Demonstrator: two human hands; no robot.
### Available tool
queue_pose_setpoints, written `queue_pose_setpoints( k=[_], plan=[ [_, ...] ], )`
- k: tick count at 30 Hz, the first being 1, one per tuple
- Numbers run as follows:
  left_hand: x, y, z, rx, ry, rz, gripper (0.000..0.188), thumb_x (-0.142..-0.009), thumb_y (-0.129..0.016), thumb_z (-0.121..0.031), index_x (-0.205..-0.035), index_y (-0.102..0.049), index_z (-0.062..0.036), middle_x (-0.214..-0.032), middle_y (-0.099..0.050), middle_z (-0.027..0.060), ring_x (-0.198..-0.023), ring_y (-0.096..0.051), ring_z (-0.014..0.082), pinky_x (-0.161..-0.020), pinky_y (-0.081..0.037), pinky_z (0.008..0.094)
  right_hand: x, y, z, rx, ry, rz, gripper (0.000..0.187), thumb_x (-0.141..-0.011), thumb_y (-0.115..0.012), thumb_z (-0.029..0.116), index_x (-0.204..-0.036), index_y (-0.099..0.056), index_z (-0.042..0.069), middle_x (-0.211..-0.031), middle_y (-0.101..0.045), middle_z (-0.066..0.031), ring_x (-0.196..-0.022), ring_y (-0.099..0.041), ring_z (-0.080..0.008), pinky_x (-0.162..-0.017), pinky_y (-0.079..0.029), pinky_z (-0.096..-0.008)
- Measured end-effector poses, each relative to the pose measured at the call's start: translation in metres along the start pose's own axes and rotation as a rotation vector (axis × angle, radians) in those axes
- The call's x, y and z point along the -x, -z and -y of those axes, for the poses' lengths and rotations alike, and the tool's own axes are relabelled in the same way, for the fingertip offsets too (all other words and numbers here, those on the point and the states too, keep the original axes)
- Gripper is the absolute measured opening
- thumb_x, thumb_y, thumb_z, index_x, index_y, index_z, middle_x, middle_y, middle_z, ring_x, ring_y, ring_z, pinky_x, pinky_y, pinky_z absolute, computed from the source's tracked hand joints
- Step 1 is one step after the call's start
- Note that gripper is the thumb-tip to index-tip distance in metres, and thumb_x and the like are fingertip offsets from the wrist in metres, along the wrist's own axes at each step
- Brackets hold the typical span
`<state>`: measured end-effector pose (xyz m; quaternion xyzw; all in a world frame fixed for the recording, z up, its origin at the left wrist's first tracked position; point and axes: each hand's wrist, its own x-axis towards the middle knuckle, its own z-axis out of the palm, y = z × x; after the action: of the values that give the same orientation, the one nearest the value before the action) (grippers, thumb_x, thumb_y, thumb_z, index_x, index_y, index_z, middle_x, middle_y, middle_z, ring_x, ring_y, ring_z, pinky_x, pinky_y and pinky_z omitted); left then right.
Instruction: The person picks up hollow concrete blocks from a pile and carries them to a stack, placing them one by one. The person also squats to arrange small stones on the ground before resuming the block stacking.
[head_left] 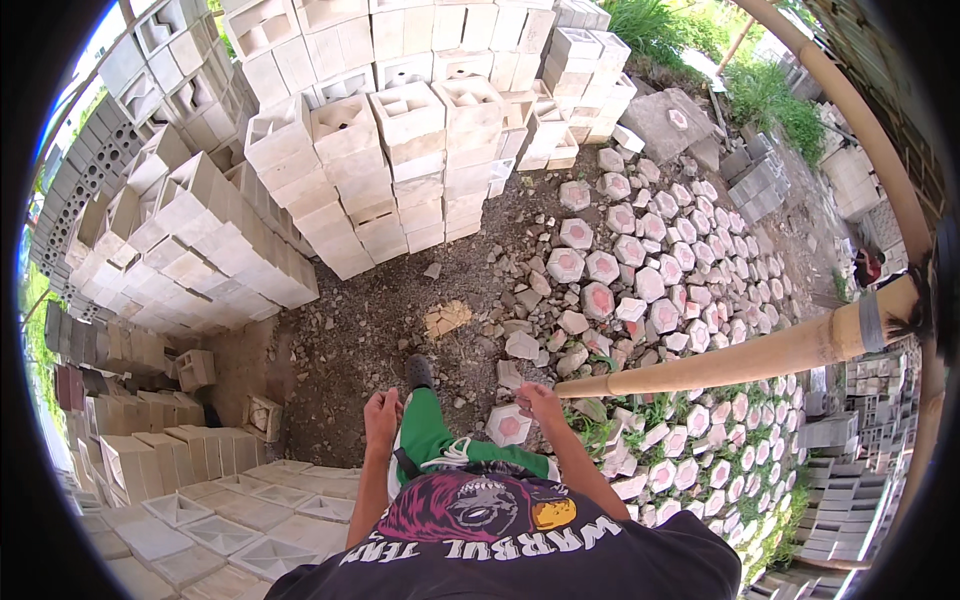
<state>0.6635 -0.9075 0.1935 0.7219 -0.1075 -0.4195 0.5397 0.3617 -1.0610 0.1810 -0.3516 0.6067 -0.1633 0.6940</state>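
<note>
Nearest to the camera was the wearer's dark shirt (650, 555), with green trousers (425, 425) just past it. A low spread of blocks (220, 535) filled the near left, its edge coming in close by the left forearm, so there was less room that side.

Left hand (382, 412) was out in front with its fingers curled in, just left of the trousers. Nothing showed in it, but I couldn't tell how tightly it was closed. Right hand (541, 402) had bent fingers too, right by a small grey chunk (510, 374); couldn't tell if they gripped it, touched it or were just in front. The chunk's long axis ran roughly near to far, and a hexagonal paver (509, 426) sat on its near side.

The pole (720, 355) was the tight edge on the right: narrow end just beside the right hand, long axis running off right and slightly far, getting thicker that way.

Past the dark shoe (419, 371), open room was mostly gravelly dirt (350, 330), with a yellowish rubble patch (447, 318) in it. Loose pavers (602, 267) edged it on the right, a block stack (200, 255) on the left, and a taller stack (375, 200) on the far side.
</note>
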Motion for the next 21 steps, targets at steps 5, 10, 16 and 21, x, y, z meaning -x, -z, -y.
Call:
queue_pose_setpoints(
  k=[5,10,16,21],
  plan=[
    [-0.102,-0.017,-0.092,-0.17,-0.023,0.173,0.04,-0.096,-0.058,-0.03,-0.067,-0.06,-0.0037,-0.059,-0.055,0.0005,-0.054,-0.05,0.0067,-0.052,-0.039,0.0252,-0.067,-0.038,0.067,-0.079,0.069,-0.13,0.035,-0.096,-0.058,0.033,-0.119,-0.059,0.007,-0.109,-0.066,-0.003,-0.097,-0.064,-0.0147,-0.078,-0.051,-0.0307],
    [-0.193,-0.044,-0.147,-0.147,-0.069,0.252,0.041,-0.096,-0.057,-0.033,-0.065,-0.06,-0.0057,-0.057,-0.052,-0.0018,-0.052,-0.045,0.0058,-0.049,-0.033,0.0248,-0.098,-0.066,0.12,0.072,0.172,-0.164,0.042,-0.093,-0.064,0.034,-0.12,-0.06,0.003,-0.106,-0.067,-0.0049,-0.095,-0.064,-0.0142,-0.079,-0.051,-0.0296],
    [-0.284,-0.123,-0.178,-0.159,-0.02,0.34,0.04,-0.099,-0.053,-0.031,-0.07,-0.059,-0.0036,-0.063,-0.056,0.0003,-0.057,-0.049,0.0077,-0.054,-0.038,0.0265,-0.148,-0.05,0.166,0.139,0.155,-0.228,0.046,-0.092,-0.063,0.036,-0.119,-0.061,-0.001,-0.104,-0.069,-0.0102,-0.094,-0.065,-0.0175,-0.084,-0.05,-0.0309],
    [-0.343,-0.226,-0.201,-0.206,-0.042,0.493,0.016,-0.095,-0.055,-0.016,-0.088,-0.059,-0.0026,-0.075,-0.061,0.0023,-0.065,-0.055,0.0083,-0.06,-0.044,0.0237,-0.241,-0.017,0.216,0.022,0.235,-0.303,0.041,-0.093,-0.064,0.033,-0.121,-0.061,0.003,-0.097,-0.067,-0.0017,-0.088,-0.063,-0.0097,-0.07,-0.05,-0.0256]
  ],
)
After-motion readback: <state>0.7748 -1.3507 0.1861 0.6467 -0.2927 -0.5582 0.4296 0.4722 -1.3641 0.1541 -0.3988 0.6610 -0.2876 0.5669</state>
